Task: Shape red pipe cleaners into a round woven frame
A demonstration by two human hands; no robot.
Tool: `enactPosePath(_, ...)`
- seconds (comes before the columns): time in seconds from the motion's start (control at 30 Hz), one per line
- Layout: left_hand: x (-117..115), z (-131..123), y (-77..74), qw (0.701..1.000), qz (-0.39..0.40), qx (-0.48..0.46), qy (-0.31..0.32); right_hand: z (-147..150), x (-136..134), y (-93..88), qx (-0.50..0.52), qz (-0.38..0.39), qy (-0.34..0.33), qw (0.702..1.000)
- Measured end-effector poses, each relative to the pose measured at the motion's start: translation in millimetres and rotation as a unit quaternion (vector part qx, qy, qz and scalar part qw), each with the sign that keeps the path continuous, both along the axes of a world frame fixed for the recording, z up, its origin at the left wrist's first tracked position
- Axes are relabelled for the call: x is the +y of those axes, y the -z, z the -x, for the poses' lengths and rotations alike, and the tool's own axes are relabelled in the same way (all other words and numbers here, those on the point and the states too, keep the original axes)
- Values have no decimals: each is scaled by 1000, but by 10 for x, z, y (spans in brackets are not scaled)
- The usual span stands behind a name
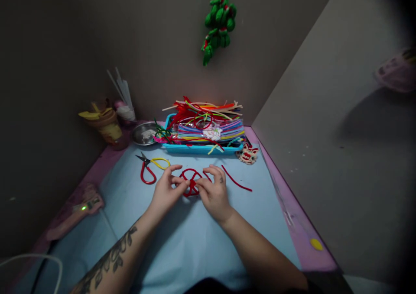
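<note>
A round, wheel-like shape of red pipe cleaners (pixel 193 192) is held up between both hands, its spokes meeting at a small red centre. My left hand (pixel 169 186) pinches it from the left, thumb near the centre. My right hand (pixel 214 190) is closed on its right side, with fingertips at the centre. A short red strip shows beside the right hand's fingers. One loose red pipe cleaner (pixel 236 181) lies on the blue mat (pixel 195 242) to the right. Scissors (pixel 148 166) with red and yellow handles lie spread to the left.
Behind the hands is a blue tray (pixel 201 149) of colourful pipe cleaners. A metal dish (pixel 143 134), pots of tools (pixel 112 129) and a lion-face craft piece (pixel 247 154) stand nearby. A pink glue gun (pixel 78 211) lies at left. Green craft pieces (pixel 220 21) hang above.
</note>
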State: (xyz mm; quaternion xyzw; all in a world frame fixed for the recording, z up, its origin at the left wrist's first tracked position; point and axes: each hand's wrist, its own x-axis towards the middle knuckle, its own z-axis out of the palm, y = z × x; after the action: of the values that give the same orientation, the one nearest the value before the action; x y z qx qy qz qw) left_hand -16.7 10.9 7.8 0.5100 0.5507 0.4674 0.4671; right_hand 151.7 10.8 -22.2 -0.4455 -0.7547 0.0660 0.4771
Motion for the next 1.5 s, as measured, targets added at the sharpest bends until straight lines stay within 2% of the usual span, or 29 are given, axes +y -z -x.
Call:
enactPosePath(0.33, -16, -11, -13, 993, 61, -89, 42, 37, 14, -2, 56, 20, -29, 998)
enactPosePath(0.47, -9, -21, -21, 991, 61, -115, 26, 47, 4, -35, 63, 32, -20, 997)
enactPosePath(0.7, -15, -12, -57, 998, 28, -59, 3, -10, 53, -18, 56, 67, -35, 996)
enactPosePath(0.83, -29, -15, -28, 1000, -19, 14, -14, -8, 68, -31, 83, 142, -61, 985)
enactPosePath(0.93, -38, -19, -19, 999, -40, 31, -5, 10, 72, -47, 110, 194, -65, 973)
enactPosePath(1.07, -33, -25, -24, 1000, -4, -20, 12, 31, 66, -60, 139, 228, -72, 961)
enactPosePath(1.27, -10, -34, 5, 989, 64, -121, 48, 35, 61, -57, 181, 261, -117, 941)
enactPosePath(1.37, 3, -28, 21, 986, 70, -140, 56, 25, 78, -42, 197, 276, -126, 932)
enactPosePath(1.5, 12, -20, 18, 991, 59, -118, 24, 19, 85, -41, 186, 283, -95, 936)
